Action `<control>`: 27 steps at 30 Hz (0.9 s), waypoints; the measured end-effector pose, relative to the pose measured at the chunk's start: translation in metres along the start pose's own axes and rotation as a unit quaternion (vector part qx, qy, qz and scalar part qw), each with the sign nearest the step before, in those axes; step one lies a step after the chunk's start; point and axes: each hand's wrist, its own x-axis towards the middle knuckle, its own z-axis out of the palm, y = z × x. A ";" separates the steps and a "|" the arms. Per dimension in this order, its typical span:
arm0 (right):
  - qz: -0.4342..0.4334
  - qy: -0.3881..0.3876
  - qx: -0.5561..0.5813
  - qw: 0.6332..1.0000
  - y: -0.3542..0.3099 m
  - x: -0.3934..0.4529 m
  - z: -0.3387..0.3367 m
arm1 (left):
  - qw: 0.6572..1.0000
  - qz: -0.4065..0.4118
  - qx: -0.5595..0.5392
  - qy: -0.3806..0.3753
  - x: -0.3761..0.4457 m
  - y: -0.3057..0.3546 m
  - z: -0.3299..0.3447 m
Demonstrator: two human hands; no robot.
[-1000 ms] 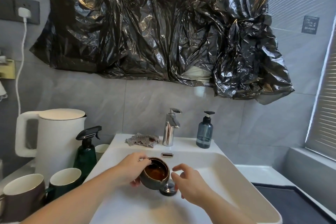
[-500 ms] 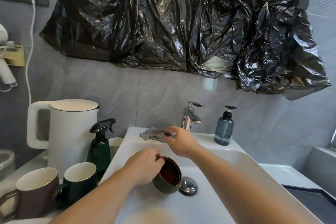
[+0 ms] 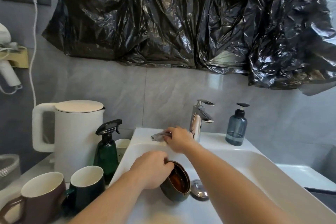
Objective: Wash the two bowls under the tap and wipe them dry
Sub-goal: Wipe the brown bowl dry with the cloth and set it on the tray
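- The left hand (image 3: 151, 168) grips a bowl (image 3: 177, 182) by its rim, fingers curled over the near edge, holding it tilted on its side over the sink (image 3: 254, 165) basin.
- The bowl is dark green outside and glossy brown inside; its opening faces right, toward the drain plug (image 3: 199, 189), which lies just beside it.
- Only this one bowl shows.
- The right hand (image 3: 179, 139) reaches across to the sink's back ledge, its fingers curled onto a grey cloth (image 3: 159, 135) and pinching it against the ledge.
- The cloth lies crumpled just left of the tap (image 3: 199, 120), whose lever sits level; no water is seen running.
- A blue soap bottle (image 3: 236, 127) stands on the ledge right of the tap.
- On the counter left of the sink stand a white kettle (image 3: 72, 132), a green spray bottle (image 3: 107, 149), a small white cup (image 3: 122, 146) behind it, a green mug (image 3: 87, 185) and a brown mug (image 3: 41, 200).
- Black plastic sheet (image 3: 181, 18) hangs crumpled on the wall above.
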 end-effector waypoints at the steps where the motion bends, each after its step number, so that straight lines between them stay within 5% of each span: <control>1: -0.008 0.001 0.006 1.000 0.003 -0.006 -0.003 | 1.000 -0.002 -0.005 0.001 -0.001 0.000 -0.001; 13: 0.152 0.081 0.074 0.982 0.079 -0.128 -0.072 | 0.999 -0.011 -0.039 0.019 -0.022 0.016 -0.003; 21: 0.165 0.087 0.200 0.962 0.108 -0.165 -0.061 | 0.991 -0.038 -0.117 0.042 -0.013 0.014 0.009; 27: 0.145 0.099 0.145 0.974 0.109 -0.169 -0.057 | 0.986 -0.038 -0.139 0.079 0.001 0.025 0.007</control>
